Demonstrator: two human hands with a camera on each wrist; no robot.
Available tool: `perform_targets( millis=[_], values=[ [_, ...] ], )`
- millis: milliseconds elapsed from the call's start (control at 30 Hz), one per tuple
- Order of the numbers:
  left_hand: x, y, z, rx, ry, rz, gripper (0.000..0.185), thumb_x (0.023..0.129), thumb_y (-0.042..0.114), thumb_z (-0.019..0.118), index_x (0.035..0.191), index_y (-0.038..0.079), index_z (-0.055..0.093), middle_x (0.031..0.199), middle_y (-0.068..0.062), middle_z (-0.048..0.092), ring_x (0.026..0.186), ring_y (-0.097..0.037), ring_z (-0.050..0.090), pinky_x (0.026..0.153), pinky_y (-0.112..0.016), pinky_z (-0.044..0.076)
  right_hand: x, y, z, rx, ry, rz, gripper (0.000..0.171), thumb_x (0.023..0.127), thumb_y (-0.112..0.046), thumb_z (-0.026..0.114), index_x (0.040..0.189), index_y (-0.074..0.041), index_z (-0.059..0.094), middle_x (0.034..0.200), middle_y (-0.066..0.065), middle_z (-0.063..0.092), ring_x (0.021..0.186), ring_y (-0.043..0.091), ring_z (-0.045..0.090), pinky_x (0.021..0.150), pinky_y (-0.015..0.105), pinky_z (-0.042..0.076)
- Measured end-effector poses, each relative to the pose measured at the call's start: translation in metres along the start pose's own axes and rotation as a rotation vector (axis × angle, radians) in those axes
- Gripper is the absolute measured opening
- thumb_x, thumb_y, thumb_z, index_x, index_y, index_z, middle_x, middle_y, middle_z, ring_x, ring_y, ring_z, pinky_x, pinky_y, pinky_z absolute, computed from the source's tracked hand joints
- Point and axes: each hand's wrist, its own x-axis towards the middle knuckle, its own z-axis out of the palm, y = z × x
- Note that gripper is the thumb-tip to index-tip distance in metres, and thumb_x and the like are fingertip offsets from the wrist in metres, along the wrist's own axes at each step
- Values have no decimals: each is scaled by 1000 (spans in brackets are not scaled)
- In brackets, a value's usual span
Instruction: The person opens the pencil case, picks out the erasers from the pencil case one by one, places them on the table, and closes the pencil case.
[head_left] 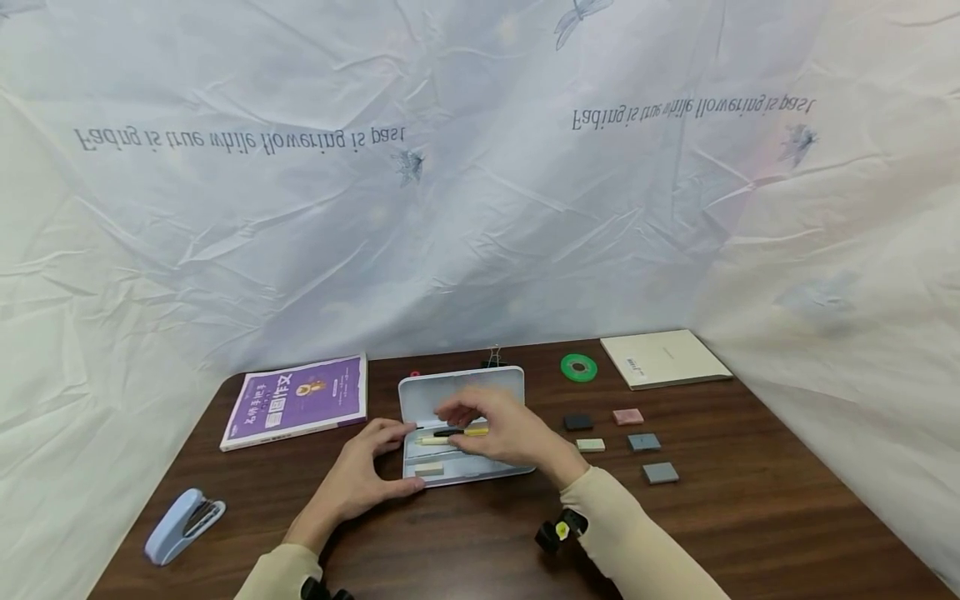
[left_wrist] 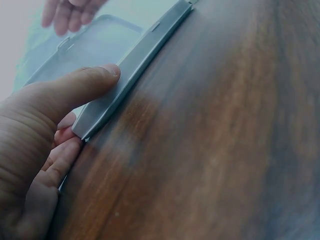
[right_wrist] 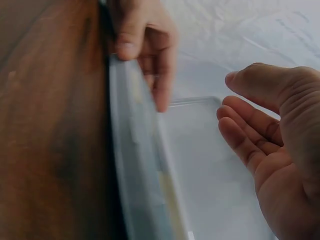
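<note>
An open pale grey pencil case (head_left: 420, 400) lies on the table, its lid tilted up at the back. In its tray are pens (head_left: 432, 441), pale yellow and yellow-and-black, and a whitish eraser (head_left: 429, 470). My left hand (head_left: 360, 471) grips the left end of the case; in the left wrist view the thumb (left_wrist: 97, 82) presses the front edge and the fingers reach round the corner. Over the right part of the case hovers my right hand (head_left: 510, 425). Seen in the right wrist view, its fingers (right_wrist: 245, 132) are loosely bent, apart from the thumb, and hold nothing.
Several small erasers (head_left: 643, 442) lie right of the case. Behind are a green tape roll (head_left: 579, 367), a binder clip (head_left: 494, 358) and a white book (head_left: 663, 358). To the left are a purple book (head_left: 300, 398) and a blue stapler (head_left: 182, 525). Fabric hangs behind the table.
</note>
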Motion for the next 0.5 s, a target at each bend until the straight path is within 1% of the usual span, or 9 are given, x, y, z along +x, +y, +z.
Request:
perform_targets(
  millis=[133, 233, 333, 500],
  values=[
    [0, -1, 1, -4, 3, 2, 84, 81, 45, 102, 151, 10, 69, 140, -3, 64, 130, -28, 70, 113, -49, 59, 1, 3, 10, -16, -40, 7, 36, 103, -7, 80, 138, -2, 72, 123, 15, 76, 108, 26, 76, 97, 35, 66],
    [0, -1, 1, -4, 5, 5, 84, 82, 45, 102, 151, 10, 69, 140, -3, 64, 130, -28, 70, 112, -49, 59, 1, 6, 17, -35, -62, 15, 33, 103, -7, 80, 136, -3, 73, 122, 13, 76, 107, 20, 75, 95, 30, 65],
    [0, -1, 1, -3, 2, 8, 84, 82, 45, 102, 151, 10, 69, 140, -3, 64, 129, -28, 70, 112, -49, 60, 2, 6, 22, -65, -92, 15, 31, 102, -5, 81, 133, -3, 75, 122, 10, 75, 106, 18, 75, 94, 26, 64],
    [0, -1, 1, -5, -3, 4, 84, 82, 44, 101, 152, 10, 68, 141, -3, 64, 130, -28, 70, 113, -48, 59, 7, 3, 32, -149, -133, 5, 25, 102, -6, 81, 127, -7, 79, 119, 4, 76, 103, 13, 72, 92, 21, 61]
  ],
)
